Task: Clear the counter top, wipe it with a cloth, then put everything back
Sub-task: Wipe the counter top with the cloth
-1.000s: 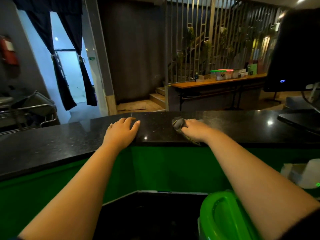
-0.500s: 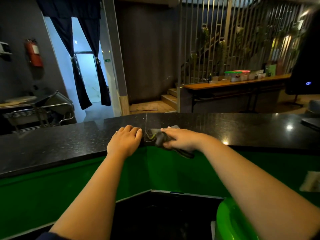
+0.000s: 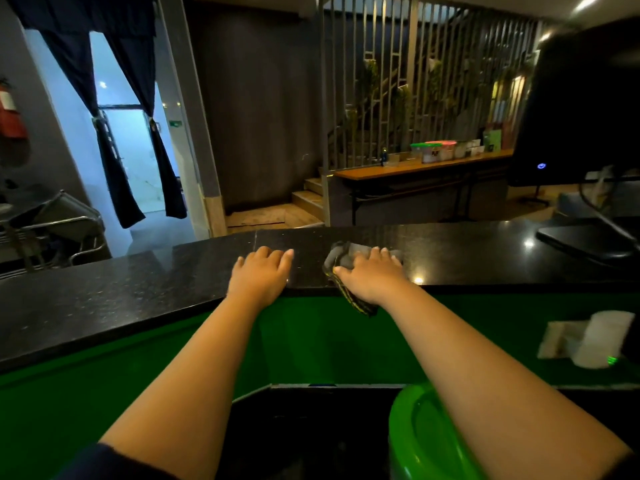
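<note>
Head view, person at a black speckled granite counter top (image 3: 104, 299) with a green front panel (image 3: 311, 341) below it.

Left hand (image 3: 260, 277): palm down near the near edge of the counter top, fingers straight and together, resting flat on the stone. Holds nothing.

Right hand (image 3: 370, 275): lies on top of a dark grey cloth (image 3: 341, 258), fingers spread and fairly straight, pressing it onto the counter top; thumb points left along the cloth. The cloth is bunched at its far left side, just right of the left hand but apart from it. A strip of cloth with a yellowish edge hangs over the near edge, in front of the green panel.

Far right on the counter top: dark monitor (image 3: 585, 105) on its stand base (image 3: 585, 239), blue light lit. Below right, a white blurred object (image 3: 588, 337) with a small green light. Near right, a green plastic rim (image 3: 408, 434); what it belongs to cannot be told.
</note>
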Tool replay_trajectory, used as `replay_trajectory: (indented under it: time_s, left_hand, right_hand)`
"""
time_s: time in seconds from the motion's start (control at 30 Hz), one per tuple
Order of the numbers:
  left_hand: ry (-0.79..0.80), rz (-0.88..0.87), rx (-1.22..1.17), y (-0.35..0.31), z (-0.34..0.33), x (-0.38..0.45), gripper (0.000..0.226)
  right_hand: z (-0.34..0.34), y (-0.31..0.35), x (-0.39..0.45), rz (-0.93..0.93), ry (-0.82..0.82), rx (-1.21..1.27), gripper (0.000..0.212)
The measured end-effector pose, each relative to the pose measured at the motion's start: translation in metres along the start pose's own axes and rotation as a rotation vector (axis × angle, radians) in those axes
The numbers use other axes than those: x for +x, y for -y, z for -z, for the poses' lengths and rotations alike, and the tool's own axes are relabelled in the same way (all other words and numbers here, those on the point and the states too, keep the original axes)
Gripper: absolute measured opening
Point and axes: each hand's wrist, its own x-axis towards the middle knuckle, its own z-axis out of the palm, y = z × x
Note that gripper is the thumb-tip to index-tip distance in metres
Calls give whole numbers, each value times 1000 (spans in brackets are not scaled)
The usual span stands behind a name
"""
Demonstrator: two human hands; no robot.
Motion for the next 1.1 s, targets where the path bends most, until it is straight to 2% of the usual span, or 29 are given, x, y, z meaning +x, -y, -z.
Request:
replay_trajectory:
  time_s: [0.07,0.17,0.3,0.43,0.57,0.77,0.9,1.03,1.1]
  left_hand:
    - [-13,-89,-85,-35,-4,11,50]
    - [29,-107,-197,-66,-8,30,50]
    - [123,-47,-209,-60,-17,55,52]
    - [117,-27,-238,-55,-25,60,49]
    - [84,-29,-287,-58,-28,59,50]
    - [88,-53,-281,-60,-28,59,55]
    - [78,-81,-201,-55,-36,64,56]
    - [75,5,-282,-54,-34,62,63]
    - [77,23,-320,-56,-31,59,63]
  right_hand:
    - [2,-13,3,-101,10,8,78]
    - [5,-19,20,-195,26,3,77]
    - [11,-38,57,-327,45,-5,70]
    - [18,-54,94,-397,84,-14,71]
    - [25,-51,128,-377,131,7,76]
    - [21,-23,163,-199,132,-1,72]
    - [20,-2,158,66,141,1,63]
    - [24,1,132,283,294,59,55]
    - [22,-12,119,306,297,96,52]
